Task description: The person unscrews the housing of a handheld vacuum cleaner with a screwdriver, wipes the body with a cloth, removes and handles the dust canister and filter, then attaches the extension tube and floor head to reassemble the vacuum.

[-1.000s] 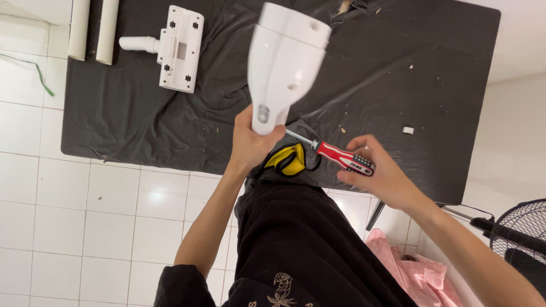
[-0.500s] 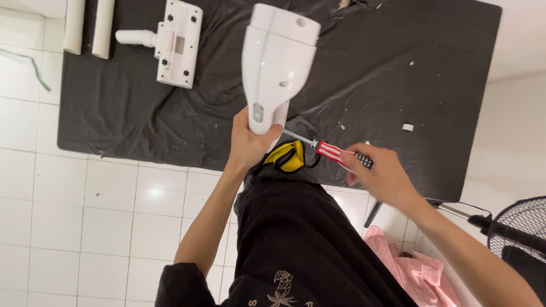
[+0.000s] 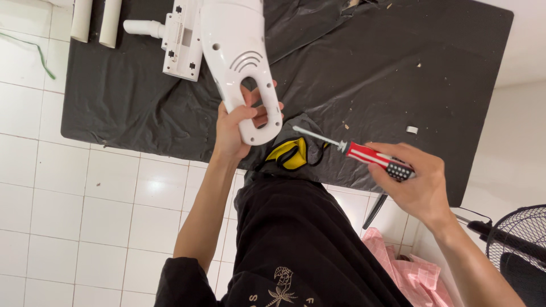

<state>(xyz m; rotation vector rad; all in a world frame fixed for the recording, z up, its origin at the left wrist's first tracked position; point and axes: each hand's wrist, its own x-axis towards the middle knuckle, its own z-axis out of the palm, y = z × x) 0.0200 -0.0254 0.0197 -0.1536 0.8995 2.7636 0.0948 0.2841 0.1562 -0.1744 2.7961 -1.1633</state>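
Observation:
My left hand (image 3: 239, 122) grips the handle of a white plastic appliance body (image 3: 236, 54), held up over the black sheet (image 3: 398, 62) and tilted to the left. My right hand (image 3: 418, 185) holds a screwdriver with a red and black handle (image 3: 372, 158); its metal shaft points left toward the handle's lower end and stops short of it. A yellow and black object (image 3: 289, 153) lies on the sheet's near edge, just below the handle.
A white floor-brush head (image 3: 177, 40) with a short tube lies on the sheet at the back. Two white tubes (image 3: 96, 20) lie at the far left. White floor tiles surround the sheet. A black fan (image 3: 512, 244) and pink cloth (image 3: 409, 273) are at the right.
My left hand has swung the white body to the left and turned it, so its vented side shows. My right hand has drawn the screwdriver back to the right, away from the body.

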